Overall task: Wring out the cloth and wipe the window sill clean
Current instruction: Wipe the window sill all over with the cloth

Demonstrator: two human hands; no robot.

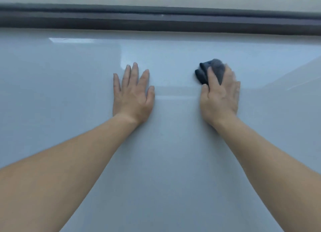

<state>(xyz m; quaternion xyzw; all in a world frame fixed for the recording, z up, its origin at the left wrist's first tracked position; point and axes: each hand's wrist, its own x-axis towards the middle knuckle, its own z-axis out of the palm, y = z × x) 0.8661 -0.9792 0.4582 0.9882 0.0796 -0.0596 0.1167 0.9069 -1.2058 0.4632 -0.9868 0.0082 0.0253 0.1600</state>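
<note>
Apart on the window sill (69, 96), left hand (132, 95) lies flat, fingers straight; right hand (219, 97) grips a bunched dark cloth (202, 74).

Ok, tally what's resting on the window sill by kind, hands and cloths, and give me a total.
Crumpled dark blue-grey cloth: 1
Bare hands: 2, left hand flat on the glossy pale grey window sill, right hand over the cloth
Total: 3
</note>
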